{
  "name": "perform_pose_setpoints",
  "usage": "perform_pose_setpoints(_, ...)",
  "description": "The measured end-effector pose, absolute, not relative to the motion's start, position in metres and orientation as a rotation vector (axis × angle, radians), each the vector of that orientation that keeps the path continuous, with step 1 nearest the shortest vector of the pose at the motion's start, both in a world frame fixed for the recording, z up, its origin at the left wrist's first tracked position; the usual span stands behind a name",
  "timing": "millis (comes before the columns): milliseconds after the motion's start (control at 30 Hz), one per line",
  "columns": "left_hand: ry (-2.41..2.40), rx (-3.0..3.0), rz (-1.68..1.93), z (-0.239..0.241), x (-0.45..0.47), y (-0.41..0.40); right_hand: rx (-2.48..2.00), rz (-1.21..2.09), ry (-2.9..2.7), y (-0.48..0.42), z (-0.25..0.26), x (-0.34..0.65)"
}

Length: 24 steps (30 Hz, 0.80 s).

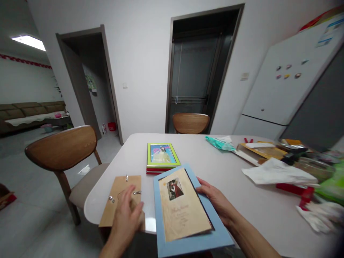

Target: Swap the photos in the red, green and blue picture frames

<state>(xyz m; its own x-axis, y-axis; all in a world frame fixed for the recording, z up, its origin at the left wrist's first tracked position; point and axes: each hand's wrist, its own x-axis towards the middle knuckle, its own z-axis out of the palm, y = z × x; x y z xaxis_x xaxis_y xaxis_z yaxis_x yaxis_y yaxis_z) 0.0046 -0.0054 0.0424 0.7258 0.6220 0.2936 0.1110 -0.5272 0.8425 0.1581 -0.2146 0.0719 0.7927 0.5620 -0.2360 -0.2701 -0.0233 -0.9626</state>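
Note:
My right hand [215, 199] grips the right edge of a light blue picture frame [159, 218], thumb on its face. Inside lies a beige printed sheet [182, 211] with a small photo near its top; it sits askew, leaving dark gaps along the right and lower edges. Over a brown backing board [122, 182] with metal clips, my left hand [127, 211] is spread with its fingers apart; whether it touches the board I cannot tell. The board lies at the table's left front edge. Beyond the blue frame, a green picture frame [163, 166] rests on a red one.
The white table [193, 150] has rounded corners. At its right are a teal packet [220, 144], a cardboard piece [266, 152], white paper [278, 172], a red tool [306, 197] and white gloves [322, 215]. Wooden chairs stand left [64, 147] and behind [190, 123].

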Motion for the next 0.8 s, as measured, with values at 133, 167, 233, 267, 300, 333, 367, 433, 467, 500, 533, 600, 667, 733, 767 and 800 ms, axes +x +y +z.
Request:
perform_pose_setpoints(133,0.069,2.124,0.511,0.062,0.023,-0.089,-1.236,0.651,-0.247,-0.206,0.096,0.138)
perform_pose_setpoints(167,-0.005,2.15,0.534,0.066,0.026,-0.102,-1.224,0.643,-0.25,-0.205,0.099,0.136)
perform_pose_setpoints(233,-0.079,2.198,0.614,0.073,0.028,-0.112,-1.247,0.641,-0.278,-0.204,0.102,0.136)
perform_pose_setpoints(267,-0.072,2.214,0.66,0.076,0.028,-0.111,-1.284,0.64,-0.299,-0.206,0.101,0.138)
perform_pose_setpoints(300,-0.034,2.224,0.697,0.078,0.026,-0.106,-1.334,0.628,-0.318,-0.209,0.098,0.142)
perform_pose_setpoints(333,0.034,2.226,0.727,0.079,0.023,-0.098,-1.394,0.606,-0.331,-0.212,0.093,0.146)
perform_pose_setpoints(367,0.127,2.221,0.754,0.08,0.019,-0.088,-1.462,0.576,-0.331,-0.217,0.086,0.152)
perform_pose_setpoints(433,0.346,2.183,0.795,0.077,0.01,-0.065,-1.621,0.502,-0.305,-0.225,0.069,0.164)
perform_pose_setpoints(467,0.437,2.158,0.805,0.073,0.005,-0.054,-1.704,0.465,-0.297,-0.229,0.059,0.169)
perform_pose_setpoints(500,0.503,2.132,0.799,0.068,-0.001,-0.044,-1.788,0.426,-0.304,-0.232,0.051,0.174)
perform_pose_setpoints(533,0.558,2.115,0.775,0.062,-0.006,-0.036,-1.886,0.381,-0.326,-0.235,0.043,0.178)
perform_pose_setpoints(600,0.641,2.1,0.7,0.048,-0.016,-0.023,-2.111,0.263,-0.405,-0.236,0.031,0.184)
perform_pose_setpoints(667,0.69,2.117,0.626,0.035,-0.023,-0.017,-2.328,0.136,-0.481,-0.236,0.025,0.186)
perform_pose_setpoints(733,0.709,2.181,0.56,0.026,-0.027,-0.014,-2.477,0.049,-0.537,-0.234,0.022,0.187)
perform_pose_setpoints(767,0.721,2.232,0.521,0.024,-0.028,-0.013,-2.517,0.029,-0.56,-0.232,0.022,0.187)
perform_pose_setpoints(800,0.731,2.292,0.48,0.023,-0.028,-0.012,-2.548,0.018,-0.579,-0.231,0.021,0.187)
